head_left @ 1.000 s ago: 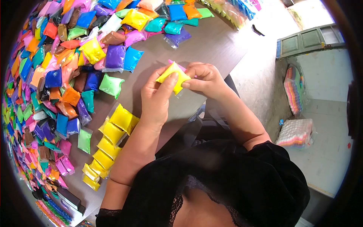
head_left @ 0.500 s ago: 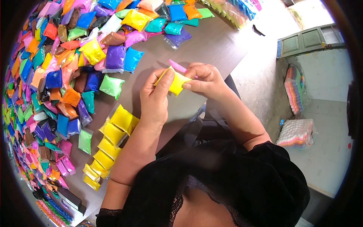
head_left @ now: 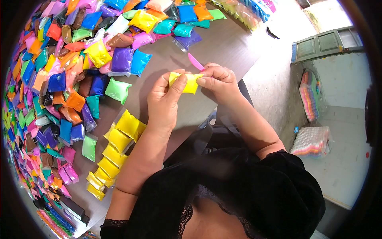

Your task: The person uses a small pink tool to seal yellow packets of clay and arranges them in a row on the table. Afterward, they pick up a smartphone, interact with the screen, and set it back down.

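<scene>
A small yellow packet [head_left: 188, 84] is pinched between thumb and fingers of my left hand [head_left: 166, 95]. My right hand [head_left: 218, 81] touches the packet's right edge with its thumb and holds a pink plastic tool [head_left: 195, 62] whose blade sticks out up and left. Both hands are above the table [head_left: 163, 57], close together. Beside my left forearm lies a row of overlapping yellow packets [head_left: 112, 154] in clear wrap.
A large heap of coloured packets [head_left: 75, 81] covers the table's left and far side. Bagged goods [head_left: 238, 14] lie at the far edge. On the right are a wrapped striped bundle [head_left: 311, 140], another upright bundle [head_left: 309, 95] and a green-framed panel [head_left: 324, 42].
The yellow packet has turned and its right side has risen slightly. The pink tool's blade now stands further right and higher, and my right hand has shifted a little.
</scene>
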The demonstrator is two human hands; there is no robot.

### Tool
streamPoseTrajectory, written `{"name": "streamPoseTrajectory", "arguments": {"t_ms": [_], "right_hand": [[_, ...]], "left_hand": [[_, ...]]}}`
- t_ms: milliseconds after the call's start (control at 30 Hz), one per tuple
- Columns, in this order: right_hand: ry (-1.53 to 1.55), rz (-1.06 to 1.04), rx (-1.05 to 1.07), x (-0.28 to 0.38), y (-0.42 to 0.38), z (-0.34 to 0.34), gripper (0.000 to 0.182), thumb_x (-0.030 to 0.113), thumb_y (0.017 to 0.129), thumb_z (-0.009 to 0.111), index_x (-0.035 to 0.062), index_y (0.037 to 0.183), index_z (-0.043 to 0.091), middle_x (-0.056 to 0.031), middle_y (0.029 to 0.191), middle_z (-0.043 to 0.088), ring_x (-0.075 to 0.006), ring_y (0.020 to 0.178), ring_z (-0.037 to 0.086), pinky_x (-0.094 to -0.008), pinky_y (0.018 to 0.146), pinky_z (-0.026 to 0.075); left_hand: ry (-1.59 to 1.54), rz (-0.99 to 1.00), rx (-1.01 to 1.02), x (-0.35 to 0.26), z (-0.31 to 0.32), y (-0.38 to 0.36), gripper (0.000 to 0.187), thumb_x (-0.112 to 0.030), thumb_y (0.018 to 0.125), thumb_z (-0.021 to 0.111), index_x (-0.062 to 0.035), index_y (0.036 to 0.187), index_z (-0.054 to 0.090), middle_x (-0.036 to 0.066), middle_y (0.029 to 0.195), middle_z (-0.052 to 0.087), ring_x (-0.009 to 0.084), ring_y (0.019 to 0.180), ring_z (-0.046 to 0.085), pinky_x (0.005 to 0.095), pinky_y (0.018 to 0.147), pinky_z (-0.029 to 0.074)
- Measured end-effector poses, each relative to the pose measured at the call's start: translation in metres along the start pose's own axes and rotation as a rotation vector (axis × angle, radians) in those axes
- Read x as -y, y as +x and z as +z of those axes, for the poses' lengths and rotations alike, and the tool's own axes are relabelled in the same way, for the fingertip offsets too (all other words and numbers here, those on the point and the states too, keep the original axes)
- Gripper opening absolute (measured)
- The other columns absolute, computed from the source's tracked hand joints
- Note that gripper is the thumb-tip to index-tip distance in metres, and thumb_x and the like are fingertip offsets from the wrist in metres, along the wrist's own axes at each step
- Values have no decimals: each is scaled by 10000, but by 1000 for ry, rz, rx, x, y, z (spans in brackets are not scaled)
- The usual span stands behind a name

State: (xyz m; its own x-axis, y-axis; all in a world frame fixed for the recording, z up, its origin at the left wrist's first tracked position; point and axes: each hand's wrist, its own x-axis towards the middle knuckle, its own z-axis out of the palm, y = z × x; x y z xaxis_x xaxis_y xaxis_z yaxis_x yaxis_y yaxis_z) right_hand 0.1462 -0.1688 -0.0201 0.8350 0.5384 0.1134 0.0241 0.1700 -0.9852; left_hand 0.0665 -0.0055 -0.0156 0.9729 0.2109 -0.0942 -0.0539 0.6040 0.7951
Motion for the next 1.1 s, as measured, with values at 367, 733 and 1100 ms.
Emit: {"name": "streamPoseTrajectory", "arguments": {"t_ms": [367, 733, 1100], "right_hand": [[101, 1, -106, 3, -3, 5, 74, 49, 828, 737, -11, 852, 702, -40, 836, 620, -100, 786, 575, -233, 695, 445], [-141, 29, -17, 6, -2, 1, 113, 96, 894, 671, -14, 875, 685, -20, 800, 576, -94, 719, 538, -242, 615, 419], [256, 13, -42, -6, -3, -4, 94, 17, 867, 682, -54, 929, 679, -51, 913, 587, -121, 812, 573, -233, 702, 451]], "left_hand": [[-252, -35, -79, -8, 10, 1, 292, -178, 991, 571, 6, 1218, 576, 97, 1106, 655, 159, 1015, 622, 298, 932, 484], [17, 27, -49, -1, 4, -2, 265, -151, 924, 680, -6, 1139, 629, 27, 1020, 667, 89, 927, 613, 224, 820, 475], [429, 40, 72, 7, 6, -4, 306, -200, 874, 734, -7, 1088, 629, 30, 938, 673, 68, 813, 610, 235, 694, 503]]}}
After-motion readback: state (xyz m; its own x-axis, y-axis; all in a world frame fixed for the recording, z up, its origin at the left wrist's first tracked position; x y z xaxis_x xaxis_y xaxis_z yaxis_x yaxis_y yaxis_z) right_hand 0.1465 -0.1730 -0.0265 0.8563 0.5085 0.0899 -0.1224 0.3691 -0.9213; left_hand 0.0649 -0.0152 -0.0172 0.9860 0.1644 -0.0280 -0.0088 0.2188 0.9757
